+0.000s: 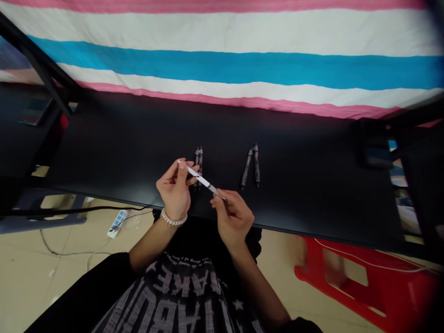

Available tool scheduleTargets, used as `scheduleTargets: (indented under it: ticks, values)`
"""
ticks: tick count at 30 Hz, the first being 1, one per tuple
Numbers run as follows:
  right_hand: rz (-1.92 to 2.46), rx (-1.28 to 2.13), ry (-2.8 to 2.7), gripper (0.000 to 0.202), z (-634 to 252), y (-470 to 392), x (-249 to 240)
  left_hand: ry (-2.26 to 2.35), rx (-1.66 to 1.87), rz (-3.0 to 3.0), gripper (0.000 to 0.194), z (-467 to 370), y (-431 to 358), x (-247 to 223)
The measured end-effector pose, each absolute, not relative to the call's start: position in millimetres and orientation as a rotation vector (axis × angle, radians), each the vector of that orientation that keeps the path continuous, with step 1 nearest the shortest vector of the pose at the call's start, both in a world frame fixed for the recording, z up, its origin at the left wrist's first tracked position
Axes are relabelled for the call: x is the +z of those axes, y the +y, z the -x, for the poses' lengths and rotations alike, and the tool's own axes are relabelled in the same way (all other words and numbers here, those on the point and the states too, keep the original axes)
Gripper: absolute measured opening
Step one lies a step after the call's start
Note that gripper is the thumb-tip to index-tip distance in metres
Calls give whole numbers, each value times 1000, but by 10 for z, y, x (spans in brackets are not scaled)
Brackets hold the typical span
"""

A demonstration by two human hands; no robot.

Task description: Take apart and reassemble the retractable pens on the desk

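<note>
While left hand [176,194] and right hand [236,218] pinched a white pen [202,179] by the tabletop's [319,189] near edge, next moves likely needed both.

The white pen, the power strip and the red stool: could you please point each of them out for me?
White pen [202,180]: head view, on the middle of its barrel.
Power strip [117,224]: head view, on its blue-and-white socket face.
Red stool [385,289]: head view, on the solid red part beside its opening.
</note>
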State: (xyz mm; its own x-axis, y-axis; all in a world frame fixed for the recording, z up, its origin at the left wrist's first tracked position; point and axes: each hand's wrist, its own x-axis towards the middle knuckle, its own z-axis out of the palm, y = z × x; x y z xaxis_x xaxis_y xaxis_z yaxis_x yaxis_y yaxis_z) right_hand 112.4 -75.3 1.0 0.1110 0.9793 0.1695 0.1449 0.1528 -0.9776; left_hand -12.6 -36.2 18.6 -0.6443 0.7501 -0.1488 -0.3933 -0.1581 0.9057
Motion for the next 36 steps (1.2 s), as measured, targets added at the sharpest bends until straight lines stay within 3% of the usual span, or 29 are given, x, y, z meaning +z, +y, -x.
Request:
scheduleTargets:
  ticks: [6,9,13,27,36]
  values:
    - [1270,1019,-1273,20,-1143,-738,-10,1368,1881,-442,21,115,-373,188]
    - [1236,700,-1435,12,-1165,-757,-9,1377,1866,-429,21,122,-394,150]
    - [1142,359,-1586,19,-1205,-762,12,1389,1876,-373,19,200,-383,92]
    - [1144,362,-1602,24,-1222,-732,19,1319,1854,-299,19,138,-407,86]
    - [1234,463,-1411,17,-1311,-784,12,1284,1954,-212,12,323,-339,166]
